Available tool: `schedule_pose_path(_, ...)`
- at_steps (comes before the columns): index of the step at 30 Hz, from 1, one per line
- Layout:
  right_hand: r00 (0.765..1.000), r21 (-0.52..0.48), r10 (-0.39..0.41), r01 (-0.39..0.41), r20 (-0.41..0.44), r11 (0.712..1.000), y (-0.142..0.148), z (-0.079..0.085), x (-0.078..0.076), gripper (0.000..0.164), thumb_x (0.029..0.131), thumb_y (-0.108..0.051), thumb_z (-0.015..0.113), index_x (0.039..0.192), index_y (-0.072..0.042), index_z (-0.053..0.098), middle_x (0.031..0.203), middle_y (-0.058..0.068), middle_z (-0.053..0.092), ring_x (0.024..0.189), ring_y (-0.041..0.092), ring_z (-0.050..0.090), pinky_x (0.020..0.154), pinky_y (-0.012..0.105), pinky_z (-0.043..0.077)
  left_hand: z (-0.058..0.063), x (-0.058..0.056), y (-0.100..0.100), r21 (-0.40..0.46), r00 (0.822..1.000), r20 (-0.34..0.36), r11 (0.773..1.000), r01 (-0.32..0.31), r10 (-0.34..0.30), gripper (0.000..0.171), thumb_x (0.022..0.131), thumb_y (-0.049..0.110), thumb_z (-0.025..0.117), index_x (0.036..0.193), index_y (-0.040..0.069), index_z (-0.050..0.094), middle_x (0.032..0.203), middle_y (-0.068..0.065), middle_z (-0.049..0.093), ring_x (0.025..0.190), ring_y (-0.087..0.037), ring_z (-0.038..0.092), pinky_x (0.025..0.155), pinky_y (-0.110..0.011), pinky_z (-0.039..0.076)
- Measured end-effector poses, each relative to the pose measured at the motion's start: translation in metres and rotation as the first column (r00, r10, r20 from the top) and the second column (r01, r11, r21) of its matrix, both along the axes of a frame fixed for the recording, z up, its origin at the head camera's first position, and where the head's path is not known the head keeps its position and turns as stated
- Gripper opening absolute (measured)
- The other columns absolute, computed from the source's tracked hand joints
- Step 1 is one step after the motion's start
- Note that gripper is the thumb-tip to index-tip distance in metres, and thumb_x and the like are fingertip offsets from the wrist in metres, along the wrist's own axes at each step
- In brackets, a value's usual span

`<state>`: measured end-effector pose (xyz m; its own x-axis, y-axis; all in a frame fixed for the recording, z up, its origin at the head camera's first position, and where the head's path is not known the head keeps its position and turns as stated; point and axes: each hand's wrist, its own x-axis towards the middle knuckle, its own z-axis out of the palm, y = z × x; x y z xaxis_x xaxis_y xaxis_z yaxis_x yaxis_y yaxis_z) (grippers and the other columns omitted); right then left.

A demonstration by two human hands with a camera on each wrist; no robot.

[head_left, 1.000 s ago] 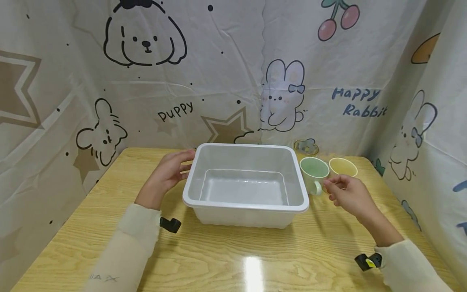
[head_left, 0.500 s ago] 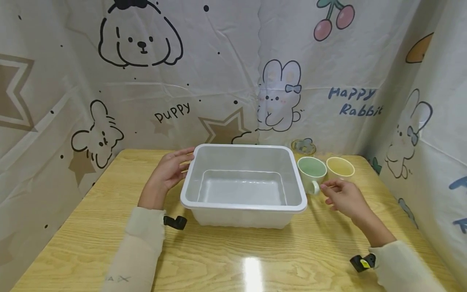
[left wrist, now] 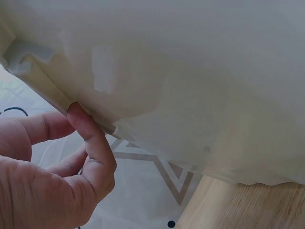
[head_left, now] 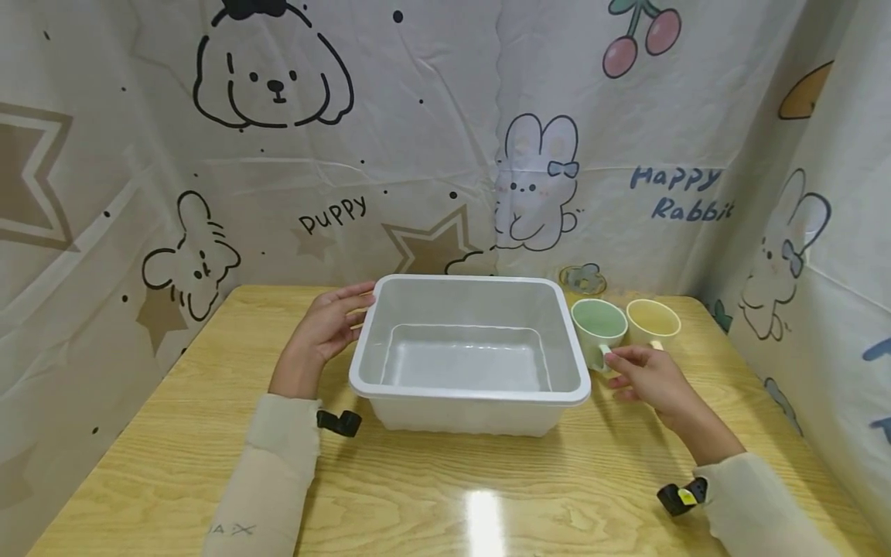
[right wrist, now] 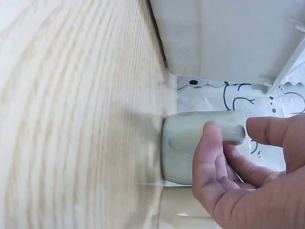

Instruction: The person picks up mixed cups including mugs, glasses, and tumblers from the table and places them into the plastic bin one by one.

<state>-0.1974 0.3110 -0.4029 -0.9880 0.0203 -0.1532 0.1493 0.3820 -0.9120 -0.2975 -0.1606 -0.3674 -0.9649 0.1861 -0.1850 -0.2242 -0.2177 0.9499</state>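
Observation:
A white plastic basin [head_left: 469, 396] stands upright on the wooden table. My left hand [head_left: 327, 329] holds its left rim, thumb and fingers meeting at the edge in the left wrist view. To the basin's right stands a pale green mug [head_left: 592, 340], its handle facing me. My right hand [head_left: 650, 379] has its thumb and fingers around that handle [right wrist: 233, 133] in the right wrist view. The mug still rests on the table. Beside it stands a yellow mug [head_left: 653, 316], its handle partly hidden by my right hand.
A cloth curtain [head_left: 418, 155] printed with cartoon animals hangs behind the table and at both sides. The wooden table [head_left: 390, 495] extends in front of the basin, with a bright light reflection on it.
My right hand has moved left from beside the green mug onto its handle. My left hand stays at the basin's left rim. Basin and mugs have not moved.

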Motion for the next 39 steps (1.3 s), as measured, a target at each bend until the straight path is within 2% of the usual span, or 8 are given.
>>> schedule_pose_path(4,0.999,-0.122,-0.004,0.011,0.054,0.993,0.001,-0.003,-0.005,0.049,0.107,-0.027,0.057,0.133,0.015,0.051,0.107,0.007,0.064,0.086,0.014,0.07,0.075,0.032,0.062,0.0,-0.001,0.0,0.008,1.0,0.003,1.0,0.011,-0.011,0.049,0.102,0.01,0.063,0.148,0.003,0.05,0.12,-0.001,0.062,0.097,-0.015,0.067,0.078,-0.028,0.06)
schedule_pose_path(7,0.994,-0.216,0.002,0.021,0.105,0.976,0.003,-0.002,-0.007,0.044,0.106,-0.028,0.058,0.13,0.01,0.056,0.104,0.001,0.066,0.087,0.013,0.071,0.078,0.031,0.061,0.001,0.0,-0.001,0.022,1.0,0.008,1.0,0.019,-0.019,0.05,0.102,0.009,0.063,0.149,0.002,0.048,0.12,-0.001,0.062,0.097,-0.015,0.067,0.078,-0.027,0.059)
schedule_pose_path(13,0.985,-0.357,0.061,0.001,0.16,0.934,0.003,0.001,-0.007,0.026,0.108,-0.025,0.055,0.116,-0.003,0.066,0.106,-0.002,0.067,0.093,0.013,0.07,0.083,0.032,0.06,0.002,0.001,-0.001,0.031,1.0,0.014,0.999,0.021,-0.021,0.052,0.103,0.009,0.062,0.151,0.001,0.046,0.121,-0.001,0.061,0.098,-0.014,0.066,0.08,-0.027,0.059)
schedule_pose_path(20,0.983,-0.465,0.055,0.033,0.174,0.885,0.0,0.001,-0.009,0.022,0.11,-0.018,0.048,0.107,-0.003,0.064,0.1,0.001,0.065,0.089,0.014,0.068,0.082,0.029,0.059,0.002,0.0,-0.001,0.03,1.0,0.018,0.999,0.022,-0.022,0.053,0.102,0.01,0.063,0.152,0.002,0.045,0.126,-0.002,0.058,0.103,-0.016,0.065,0.081,-0.028,0.059)
schedule_pose_path(26,0.981,-0.487,-0.013,0.107,0.192,0.867,-0.001,-0.001,-0.012,0.021,0.109,-0.015,0.046,0.105,0.0,0.059,0.092,0.004,0.064,0.08,0.016,0.07,0.078,0.029,0.061,0.001,-0.001,-0.002,0.046,0.999,0.028,0.999,0.022,-0.023,0.054,0.102,0.009,0.063,0.152,0.003,0.045,0.127,-0.003,0.058,0.103,-0.016,0.065,0.082,-0.028,0.059)
schedule_pose_path(35,0.971,-0.435,-0.145,0.215,0.189,0.874,-0.003,-0.001,-0.011,0.021,0.103,-0.014,0.048,0.095,-0.001,0.061,0.08,0.002,0.064,0.069,0.013,0.069,0.069,0.027,0.061,0.0,0.0,-0.002,0.059,0.999,0.035,0.998,0.018,-0.021,0.053,0.102,0.008,0.062,0.152,0.003,0.045,0.126,-0.002,0.059,0.101,-0.016,0.065,0.081,-0.028,0.059)
schedule_pose_path(37,0.974,-0.418,-0.157,0.212,0.161,0.883,-0.004,0.002,-0.01,0.021,0.103,-0.013,0.047,0.095,0.0,0.061,0.079,0.001,0.064,0.07,0.013,0.068,0.069,0.027,0.061,0.0,-0.001,-0.002,0.06,0.999,0.037,0.998,0.018,-0.02,0.053,0.102,0.008,0.062,0.152,0.003,0.045,0.126,-0.002,0.059,0.102,-0.017,0.065,0.081,-0.028,0.058)
schedule_pose_path(39,0.981,-0.376,-0.157,0.189,0.113,0.907,-0.005,0.007,-0.009,0.023,0.103,-0.013,0.046,0.099,0.004,0.06,0.079,0.0,0.064,0.071,0.012,0.068,0.07,0.026,0.061,0.0,-0.001,-0.002,0.06,0.999,0.037,0.998,0.015,-0.017,0.053,0.102,0.008,0.062,0.152,0.003,0.046,0.125,-0.002,0.059,0.101,-0.017,0.065,0.081,-0.028,0.059)
